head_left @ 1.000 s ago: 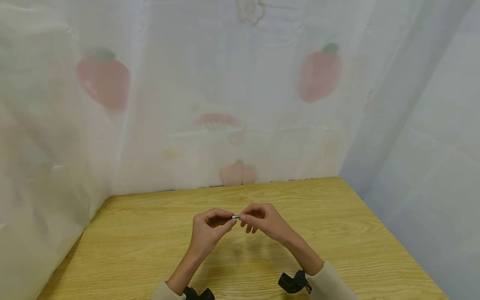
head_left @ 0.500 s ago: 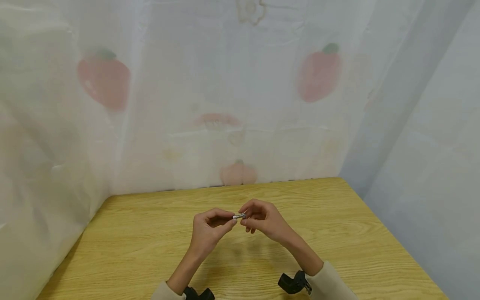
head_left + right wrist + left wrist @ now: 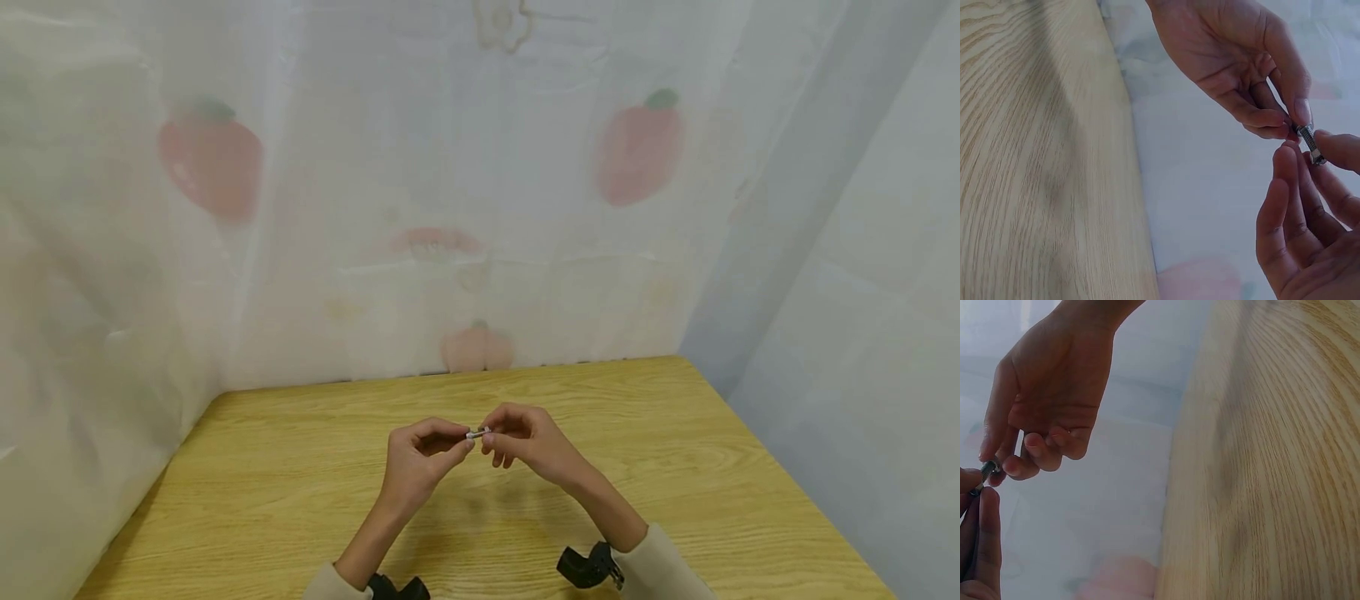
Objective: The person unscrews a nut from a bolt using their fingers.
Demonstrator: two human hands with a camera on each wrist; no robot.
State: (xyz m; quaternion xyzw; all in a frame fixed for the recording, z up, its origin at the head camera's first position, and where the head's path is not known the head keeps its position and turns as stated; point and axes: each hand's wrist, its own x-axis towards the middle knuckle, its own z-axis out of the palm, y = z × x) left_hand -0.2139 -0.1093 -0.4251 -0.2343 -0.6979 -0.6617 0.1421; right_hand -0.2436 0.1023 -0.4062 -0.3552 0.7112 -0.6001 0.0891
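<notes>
A small silvery metal bolt with a threaded shank lies level between both hands, above the table. My left hand pinches one end of it between thumb and fingertips, hiding that end. At the other end sits a nut, also visible as a nut in the left wrist view. Thumb and index finger of my right hand are closed about this nut, while its other fingers curl loosely below.
A wood-grain table lies under both hands. Behind it and at the sides hangs a pale curtain printed with strawberries. Black wrist camera mounts sit at the sleeve cuffs.
Half a second ago the right thumb and index finger stood apart at the bolt's end; now they have closed in on the nut again. The left hand holds its place.
</notes>
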